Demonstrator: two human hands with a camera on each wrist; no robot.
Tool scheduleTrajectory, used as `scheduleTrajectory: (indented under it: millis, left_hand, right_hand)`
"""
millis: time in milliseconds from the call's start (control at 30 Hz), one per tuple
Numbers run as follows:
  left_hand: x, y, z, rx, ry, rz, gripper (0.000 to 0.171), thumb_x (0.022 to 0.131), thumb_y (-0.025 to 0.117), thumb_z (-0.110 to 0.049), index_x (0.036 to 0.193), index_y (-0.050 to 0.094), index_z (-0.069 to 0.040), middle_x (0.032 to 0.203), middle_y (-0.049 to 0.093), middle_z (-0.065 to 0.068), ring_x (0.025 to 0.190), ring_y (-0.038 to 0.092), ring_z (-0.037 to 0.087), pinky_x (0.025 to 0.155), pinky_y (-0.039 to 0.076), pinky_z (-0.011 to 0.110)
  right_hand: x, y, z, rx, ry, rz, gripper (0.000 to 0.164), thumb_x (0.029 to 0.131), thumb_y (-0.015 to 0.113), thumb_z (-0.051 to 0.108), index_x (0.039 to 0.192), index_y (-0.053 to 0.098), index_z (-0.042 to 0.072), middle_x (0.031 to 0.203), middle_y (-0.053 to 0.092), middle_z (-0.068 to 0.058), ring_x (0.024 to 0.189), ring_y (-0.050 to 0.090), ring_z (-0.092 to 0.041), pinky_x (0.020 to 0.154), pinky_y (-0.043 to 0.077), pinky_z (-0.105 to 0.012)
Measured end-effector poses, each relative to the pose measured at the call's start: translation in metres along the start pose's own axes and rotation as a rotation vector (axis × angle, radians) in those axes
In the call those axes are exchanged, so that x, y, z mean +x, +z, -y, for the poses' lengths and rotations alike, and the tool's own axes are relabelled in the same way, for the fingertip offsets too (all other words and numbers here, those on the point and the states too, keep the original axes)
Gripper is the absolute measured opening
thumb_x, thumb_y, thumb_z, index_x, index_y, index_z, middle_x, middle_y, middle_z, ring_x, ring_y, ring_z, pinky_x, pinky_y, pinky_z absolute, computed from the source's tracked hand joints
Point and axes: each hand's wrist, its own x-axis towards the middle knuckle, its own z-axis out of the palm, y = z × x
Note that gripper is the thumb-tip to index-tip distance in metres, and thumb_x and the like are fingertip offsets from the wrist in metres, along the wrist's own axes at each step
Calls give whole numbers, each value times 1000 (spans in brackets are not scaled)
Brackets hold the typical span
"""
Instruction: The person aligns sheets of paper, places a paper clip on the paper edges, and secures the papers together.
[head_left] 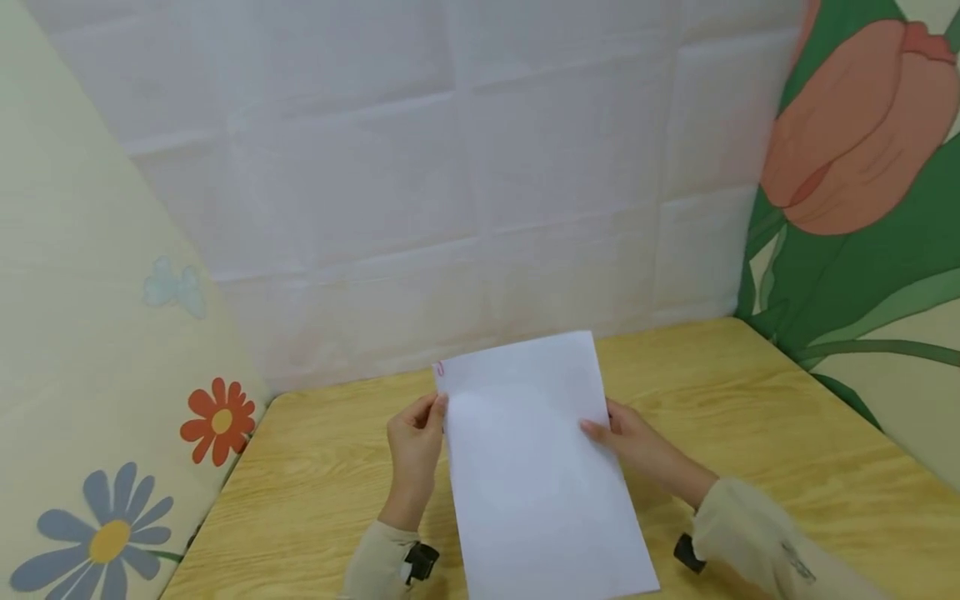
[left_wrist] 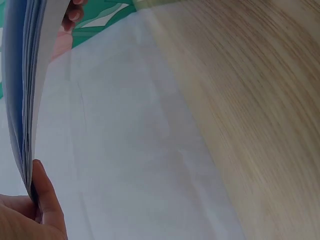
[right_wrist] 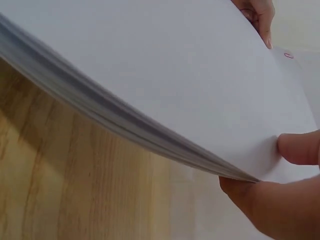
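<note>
A stack of white paper (head_left: 525, 467) is held up over the table, its blank top sheet facing me. A small red paper clip (head_left: 440, 368) sits at its upper left corner. My left hand (head_left: 418, 446) pinches the left edge just below the clip, between thumb and fingers. On the right edge my right hand (head_left: 637, 437) grips the stack, thumb on the front and fingers behind. In the right wrist view, the layered edges of several sheets (right_wrist: 125, 120) fan slightly apart, and the stack bows. The left wrist view shows the sheets (left_wrist: 30, 100) edge-on, spread in the middle.
Under the hands is a wood-grain table (head_left: 750, 417). A creased white cloth (head_left: 465, 167) hangs behind it. Flower-patterned panels stand at the left (head_left: 112, 333) and right (head_left: 862, 250). Black wrist cameras (head_left: 422, 561) sit at both sleeve cuffs.
</note>
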Motion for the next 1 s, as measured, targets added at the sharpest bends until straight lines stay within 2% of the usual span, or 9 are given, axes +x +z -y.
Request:
scheduleTrajectory:
  millis: [200,400,667,833,1000]
  left_hand:
    - [1,-1,-2,-12,-19,-4,17,90,66,-5,98,71,9,75,66,11,60,50,6,51,42,16]
    - [1,-1,-1,-5,-40,-11,18,91,66,-6,99,71,9,78,67,11,63,53,8,53,44,17]
    - [1,-1,1,1,-39,-30,18,91,66,-6,98,71,9,77,66,9,63,54,8,54,45,17]
    - [1,-1,3,24,-57,4,20,93,63,-8,102,69,9,82,67,12,66,54,8,56,46,17]
    - [-2,-3,3,161,-60,101,24,92,62,-2,113,65,9,88,67,16,72,55,12,60,46,18]
  right_hand:
    - [-5,4,-4,13,-10,10,52,101,50,19,137,33,-15,112,61,-26,91,65,-18,75,55,-34]
    - [-9,8,-6,3,19,-49,54,100,53,18,135,34,-18,110,63,-26,91,65,-19,75,54,-32]
    - [-14,20,-4,-16,-10,-147,51,98,55,10,135,35,-19,111,61,-31,87,65,-15,70,55,-31]
    - [-15,26,-4,-40,36,-229,49,96,56,7,135,38,-17,112,62,-29,88,65,-20,69,55,-31]
    - [-15,29,-5,-45,80,-278,48,96,56,6,136,38,-15,113,62,-29,89,65,-23,69,55,-31]
